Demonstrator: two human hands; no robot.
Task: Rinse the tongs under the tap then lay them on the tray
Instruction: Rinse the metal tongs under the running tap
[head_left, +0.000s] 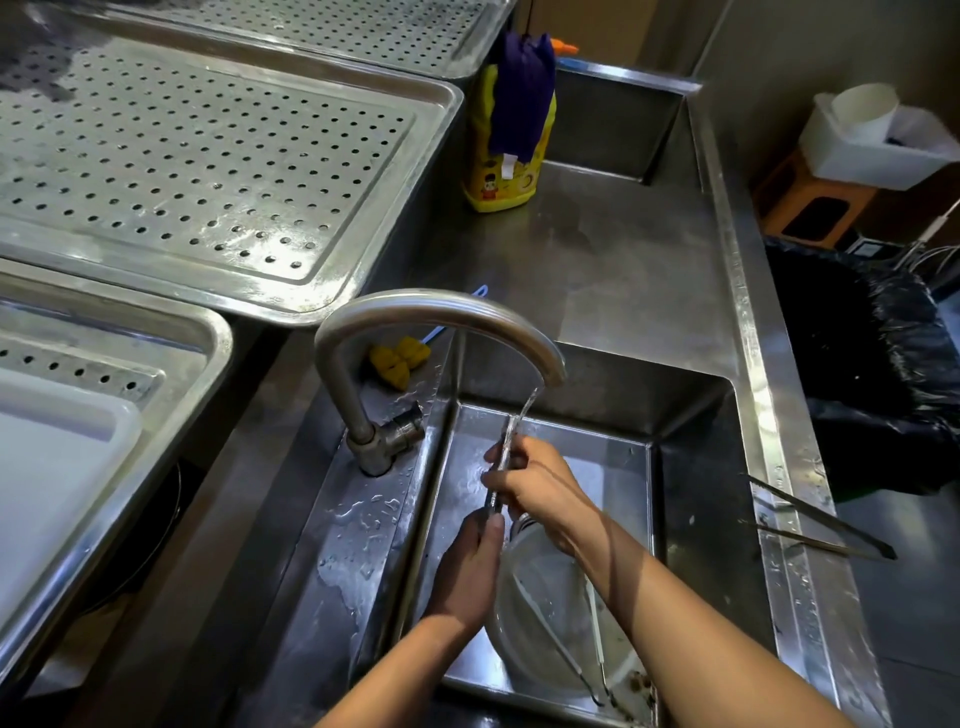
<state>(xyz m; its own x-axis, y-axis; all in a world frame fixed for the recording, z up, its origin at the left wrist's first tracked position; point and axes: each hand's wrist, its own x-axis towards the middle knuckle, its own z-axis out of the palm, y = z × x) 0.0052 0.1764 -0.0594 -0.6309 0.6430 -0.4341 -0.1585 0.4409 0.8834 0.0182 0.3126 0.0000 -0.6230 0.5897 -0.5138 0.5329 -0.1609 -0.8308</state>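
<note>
Thin metal tongs (503, 457) stand nearly upright in the sink (691, 499) under the tap (436, 312), whose water stream runs onto their upper end. My left hand (470, 566) grips the lower end of the tongs. My right hand (537, 486) has its fingers curled round their upper part, just below the water. A large perforated steel tray (218, 171) lies on the counter to the left, behind the tap.
A clear bowl (550, 623) with more tongs in it sits in the sink below my hands. Another pair of tongs (821, 525) lies across the sink's right rim. A yellow detergent bottle (506, 140), a yellow sponge (399, 358), a second tray (104, 395) and a black bin (872, 364) surround the sink.
</note>
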